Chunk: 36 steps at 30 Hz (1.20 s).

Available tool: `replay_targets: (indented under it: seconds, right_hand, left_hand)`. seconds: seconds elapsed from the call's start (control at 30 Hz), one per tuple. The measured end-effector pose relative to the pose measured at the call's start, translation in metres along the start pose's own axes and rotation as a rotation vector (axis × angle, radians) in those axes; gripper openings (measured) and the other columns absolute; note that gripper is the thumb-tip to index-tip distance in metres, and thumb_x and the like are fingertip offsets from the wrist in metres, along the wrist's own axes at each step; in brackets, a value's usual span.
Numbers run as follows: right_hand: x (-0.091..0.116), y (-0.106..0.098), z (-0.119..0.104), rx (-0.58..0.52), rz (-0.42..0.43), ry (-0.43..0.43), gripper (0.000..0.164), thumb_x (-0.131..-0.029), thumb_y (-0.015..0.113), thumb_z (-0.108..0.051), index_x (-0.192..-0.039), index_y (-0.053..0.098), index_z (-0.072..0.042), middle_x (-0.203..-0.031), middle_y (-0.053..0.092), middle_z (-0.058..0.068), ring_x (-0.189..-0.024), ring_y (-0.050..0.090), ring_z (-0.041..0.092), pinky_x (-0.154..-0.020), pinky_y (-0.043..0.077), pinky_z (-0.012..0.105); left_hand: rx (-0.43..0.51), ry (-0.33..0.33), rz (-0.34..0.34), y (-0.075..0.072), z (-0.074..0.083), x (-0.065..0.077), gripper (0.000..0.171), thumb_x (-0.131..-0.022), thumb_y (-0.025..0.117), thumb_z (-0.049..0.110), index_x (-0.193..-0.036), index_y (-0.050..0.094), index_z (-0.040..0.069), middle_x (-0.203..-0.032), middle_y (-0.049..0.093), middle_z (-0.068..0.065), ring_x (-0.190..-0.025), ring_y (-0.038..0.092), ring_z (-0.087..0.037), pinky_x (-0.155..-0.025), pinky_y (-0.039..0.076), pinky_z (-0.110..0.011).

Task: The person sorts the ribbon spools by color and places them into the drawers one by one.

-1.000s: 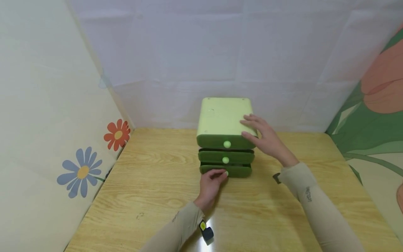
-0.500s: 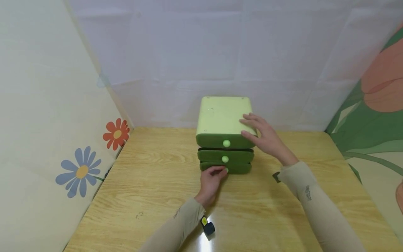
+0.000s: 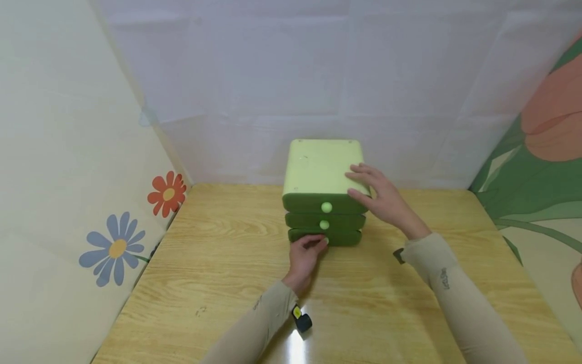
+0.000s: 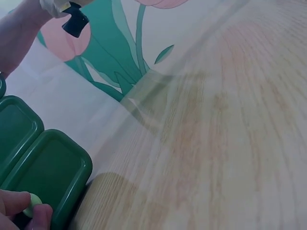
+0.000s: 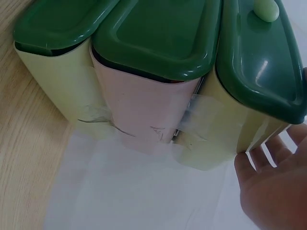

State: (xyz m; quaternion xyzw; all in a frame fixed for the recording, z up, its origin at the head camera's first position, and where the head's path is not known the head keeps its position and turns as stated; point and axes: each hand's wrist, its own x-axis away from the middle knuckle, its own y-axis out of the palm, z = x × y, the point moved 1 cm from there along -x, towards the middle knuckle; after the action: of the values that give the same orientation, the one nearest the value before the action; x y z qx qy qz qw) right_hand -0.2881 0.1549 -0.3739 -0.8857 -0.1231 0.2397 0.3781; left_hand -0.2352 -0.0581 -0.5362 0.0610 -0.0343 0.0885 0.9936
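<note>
A small chest of three drawers with a pale green top stands on the table. Its dark green bottom drawer has a pale green knob, pinched between thumb and fingers of my left hand. My right hand rests on the chest's top right edge, fingers spread and fairly straight. In the right wrist view, those fingers touch the side of the yellowish top section. Thin dark gaps show behind the fronts of the middle drawer and bottom drawer; the top drawer sits flush.
The chest stands on a wood-grain table, near a white sheet backdrop. Flower-printed panels border both sides. Clear tape and a pink middle section show on the chest's side.
My left hand has moved forward, and the bottom drawer has slid inward with it. The middle drawer has also gone further in. My right hand has stayed on the chest.
</note>
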Motion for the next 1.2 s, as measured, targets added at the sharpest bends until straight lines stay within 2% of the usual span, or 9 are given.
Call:
replay_targets:
  seconds: [0.37, 0.47, 0.63, 0.7, 0.87, 1.07, 1.2]
  right_hand:
    - [0.0, -0.0005, -0.0012, 0.006, -0.007, -0.007, 0.054, -0.104, 0.06, -0.044, -0.152, 0.052, -0.02, -0.168, 0.035, 0.002, -0.159, 0.021, 0.029, -0.124, 0.019, 0.07]
    - [0.0001, -0.0004, -0.0006, 0.006, -0.01, -0.008, 0.054, -0.105, 0.06, -0.044, -0.152, 0.052, -0.019, -0.168, 0.035, 0.002, -0.159, 0.021, 0.03, -0.125, 0.019, 0.07]
    - [0.0007, -0.0003, 0.0009, 0.003, -0.011, -0.01, 0.054, -0.105, 0.06, -0.043, -0.152, 0.051, -0.019, -0.168, 0.035, 0.003, -0.159, 0.021, 0.03, -0.125, 0.018, 0.07]
    - [0.0009, -0.0005, 0.0005, 0.001, -0.011, -0.012, 0.054, -0.105, 0.06, -0.043, -0.152, 0.051, -0.019, -0.168, 0.035, 0.003, -0.159, 0.021, 0.03, -0.125, 0.019, 0.07]
    - [0.0011, -0.0011, -0.0013, 0.007, -0.012, -0.015, 0.055, -0.105, 0.059, -0.044, -0.153, 0.051, -0.018, -0.168, 0.035, 0.003, -0.159, 0.021, 0.03, -0.125, 0.019, 0.07]
    - [0.0013, -0.0018, -0.0022, 0.003, -0.012, -0.009, 0.055, -0.105, 0.059, -0.044, -0.153, 0.051, -0.018, -0.168, 0.035, 0.003, -0.159, 0.021, 0.03, -0.125, 0.019, 0.07]
    - [0.0005, -0.0016, -0.0024, 0.017, -0.016, -0.014, 0.055, -0.105, 0.059, -0.044, -0.153, 0.05, -0.018, -0.168, 0.035, 0.004, -0.159, 0.02, 0.03, -0.125, 0.019, 0.07]
  left_hand:
    - [0.01, 0.012, 0.003, 0.0003, 0.0002, -0.0022, 0.019, -0.086, 0.082, 0.002, -0.103, 0.076, -0.004, -0.104, 0.076, -0.018, -0.089, 0.069, -0.015, -0.081, 0.062, -0.027]
    - [-0.014, 0.007, 0.009, 0.0027, 0.0067, 0.0017, 0.019, -0.088, 0.078, -0.001, -0.106, 0.074, -0.007, -0.108, 0.075, -0.022, -0.094, 0.069, -0.021, -0.083, 0.062, -0.028]
    - [-0.049, 0.003, 0.023, 0.0045, 0.0046, 0.0011, 0.019, -0.09, 0.075, -0.004, -0.108, 0.072, -0.011, -0.112, 0.072, -0.027, -0.102, 0.068, -0.031, -0.084, 0.062, -0.028]
    - [-0.053, 0.011, 0.022, 0.0036, -0.0009, -0.0015, 0.019, -0.09, 0.076, -0.002, -0.108, 0.073, -0.009, -0.111, 0.073, -0.025, -0.1, 0.07, -0.029, -0.084, 0.062, -0.03]
    - [-0.054, 0.024, -0.002, 0.0013, -0.0005, -0.0004, 0.019, -0.09, 0.078, 0.004, -0.107, 0.076, -0.004, -0.109, 0.075, -0.02, -0.093, 0.073, -0.023, -0.086, 0.063, -0.037]
    - [-0.041, 0.032, -0.028, -0.0007, -0.0005, -0.0014, 0.017, -0.089, 0.08, 0.004, -0.105, 0.077, -0.002, -0.106, 0.076, -0.016, -0.09, 0.07, -0.015, -0.084, 0.063, -0.03]
    - [-0.021, 0.049, -0.029, -0.0009, -0.0017, -0.0025, 0.017, -0.088, 0.08, 0.001, -0.103, 0.077, -0.004, -0.102, 0.077, -0.016, -0.087, 0.07, -0.012, -0.081, 0.062, -0.026]
